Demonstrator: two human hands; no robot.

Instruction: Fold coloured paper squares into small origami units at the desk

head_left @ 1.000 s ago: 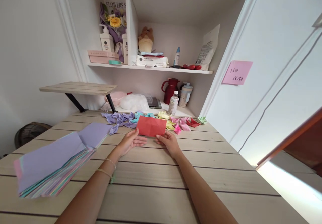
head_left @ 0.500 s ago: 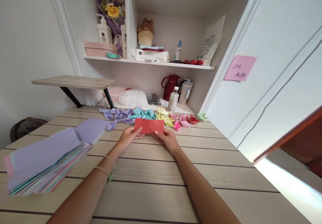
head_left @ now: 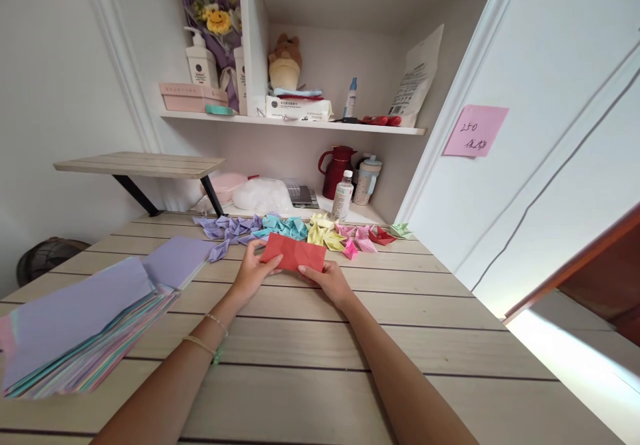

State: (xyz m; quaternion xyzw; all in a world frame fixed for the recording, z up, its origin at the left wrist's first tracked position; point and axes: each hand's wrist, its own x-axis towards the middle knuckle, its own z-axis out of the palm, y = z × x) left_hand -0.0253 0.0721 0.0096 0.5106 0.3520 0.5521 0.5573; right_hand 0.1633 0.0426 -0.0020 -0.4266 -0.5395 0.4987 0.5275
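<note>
A red sheet of folded paper (head_left: 295, 252), a wide rectangle with creases across it, is held up over the table between my two hands. My left hand (head_left: 254, 270) pinches its left end, thumb on the near face and fingers behind. At the lower right, my right hand (head_left: 331, 280) grips the paper in the same way. Just beyond it lies a row of folded paper pieces: purple (head_left: 231, 228), blue (head_left: 283, 226), yellow (head_left: 324, 233), pink (head_left: 364, 238), red (head_left: 382, 236) and green (head_left: 401, 230).
A fanned stack of coloured paper (head_left: 85, 318) lies on the wooden table (head_left: 280, 392) at the left. Behind the folded pieces stand a clear bottle (head_left: 343, 197), a dark red jug (head_left: 337, 172) and a patterned cup (head_left: 367, 182). A small raised shelf (head_left: 140, 164) overhangs the back left.
The red paper has tilted, its right end now lower than its left. My left fingers have shifted up around its left edge. The view has shifted slightly.
</note>
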